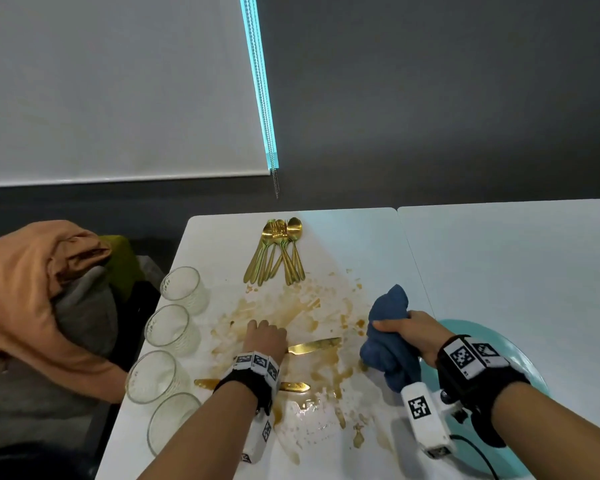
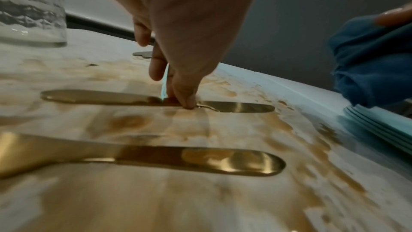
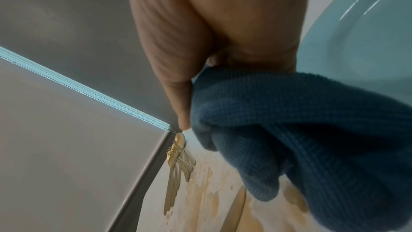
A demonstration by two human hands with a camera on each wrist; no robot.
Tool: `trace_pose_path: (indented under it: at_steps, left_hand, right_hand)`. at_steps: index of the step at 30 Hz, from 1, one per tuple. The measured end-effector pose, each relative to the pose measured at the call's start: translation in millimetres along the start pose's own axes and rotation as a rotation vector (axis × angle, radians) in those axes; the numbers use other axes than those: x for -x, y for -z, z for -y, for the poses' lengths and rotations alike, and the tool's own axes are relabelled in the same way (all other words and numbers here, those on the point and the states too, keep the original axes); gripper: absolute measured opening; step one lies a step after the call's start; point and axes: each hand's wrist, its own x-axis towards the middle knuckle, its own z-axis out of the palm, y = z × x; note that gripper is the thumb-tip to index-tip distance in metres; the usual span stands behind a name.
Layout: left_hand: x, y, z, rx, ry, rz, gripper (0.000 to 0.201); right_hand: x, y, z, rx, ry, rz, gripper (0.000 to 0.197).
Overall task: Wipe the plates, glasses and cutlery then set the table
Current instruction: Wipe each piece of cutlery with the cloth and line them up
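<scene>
Left hand (image 1: 266, 336) on knife (image 1: 314, 345) (smeared table (image 1: 326, 258))

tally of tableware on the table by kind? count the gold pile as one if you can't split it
Glasses: 4
Gold knives lying loose: 2
Gold cutlery pile of spoons and forks: 1 pile, pieces overlap too much to count
Teal plate stack: 1 stack, several rims in the left wrist view
Blue cloth: 1
Total: 9 entries
</scene>
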Motion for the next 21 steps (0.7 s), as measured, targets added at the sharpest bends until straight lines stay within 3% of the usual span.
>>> trace_pose_path:
  at_steps: [5, 11, 21]
  left_hand:
    - [-0.2, -3.0, 0.7, 0.044, 0.071, -0.013, 0.027]
    - [-6.4, -2.2, 6.0, -0.003, -0.04, 0.048, 0.027]
    - [-7.7, -5.3, 6.8, 0.048, -0.013, 0.118, 0.027]
  right_hand:
    - [-4.6, -2.3, 1.8, -0.012, -0.008, -0.002, 0.045]
    - [-9.1, -13.1, 5.9, 0.016, 0.006, 0.044, 0.037]
    - [-12.8, -17.8, 1.2, 0.024, -0.013, 0.036, 0.044]
